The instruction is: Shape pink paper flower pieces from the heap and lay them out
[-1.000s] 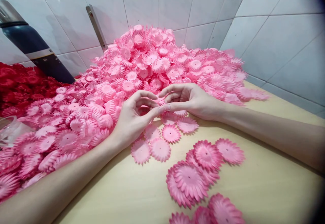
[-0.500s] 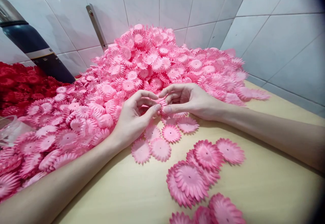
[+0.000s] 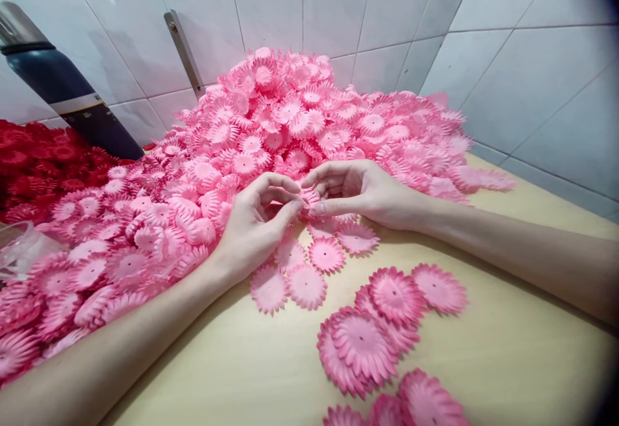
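Between my two hands is a pink fabric flower piece [image 3: 309,202] with a fringed edge, partly hidden by the fingers. My left hand [image 3: 264,213] pinches its left side between thumb and fingers. On the other side, my right hand [image 3: 360,191] grips it the same way, thumb below and fingers curled above. Right behind the hands rises a big heap of pink flower pieces [image 3: 290,110]. Just below them, several loose pieces [image 3: 306,285] lie flat on the pale table [image 3: 217,361], each round with a notched rim.
Darker-edged pink flower pieces [image 3: 365,342] lie overlapping nearer to me on the right. At the left are a dark blue bottle [image 3: 72,81], a red heap of flower pieces [image 3: 43,168] and a clear plastic container [image 3: 26,252]. White tiled walls [image 3: 387,13] close off the back and right.
The fingers have shifted very slightly around the pink flower piece, which shows a little more between them. Everything else stays in place.
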`<state>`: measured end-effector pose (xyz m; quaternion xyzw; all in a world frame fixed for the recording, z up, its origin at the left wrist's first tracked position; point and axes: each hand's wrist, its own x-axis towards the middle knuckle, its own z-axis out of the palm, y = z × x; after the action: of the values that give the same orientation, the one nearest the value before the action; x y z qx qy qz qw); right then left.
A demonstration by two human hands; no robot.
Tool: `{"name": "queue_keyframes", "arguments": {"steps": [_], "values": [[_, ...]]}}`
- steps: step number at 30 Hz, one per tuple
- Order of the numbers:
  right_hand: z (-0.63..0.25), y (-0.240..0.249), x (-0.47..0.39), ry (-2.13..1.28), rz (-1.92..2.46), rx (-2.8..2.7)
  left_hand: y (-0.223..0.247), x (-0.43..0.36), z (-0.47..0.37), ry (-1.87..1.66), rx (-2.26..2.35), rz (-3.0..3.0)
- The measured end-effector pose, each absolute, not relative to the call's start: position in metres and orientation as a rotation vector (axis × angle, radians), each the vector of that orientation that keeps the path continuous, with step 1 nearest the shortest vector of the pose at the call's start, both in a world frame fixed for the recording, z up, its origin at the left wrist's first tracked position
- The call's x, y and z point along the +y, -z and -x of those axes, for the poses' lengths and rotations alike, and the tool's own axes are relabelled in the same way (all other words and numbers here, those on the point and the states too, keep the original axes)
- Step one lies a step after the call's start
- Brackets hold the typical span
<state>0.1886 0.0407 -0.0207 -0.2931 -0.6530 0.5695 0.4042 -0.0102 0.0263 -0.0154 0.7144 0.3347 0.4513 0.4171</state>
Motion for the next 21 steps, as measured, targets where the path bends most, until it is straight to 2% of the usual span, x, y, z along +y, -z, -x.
{"name": "queue_keyframes", "arguments": {"steps": [21], "values": [[-0.1886,0.0216,0.0439,-1.485,0.748,-1.461,0.0133,0.0291,0.0053,-1.560,0.984,-1.599]]}}
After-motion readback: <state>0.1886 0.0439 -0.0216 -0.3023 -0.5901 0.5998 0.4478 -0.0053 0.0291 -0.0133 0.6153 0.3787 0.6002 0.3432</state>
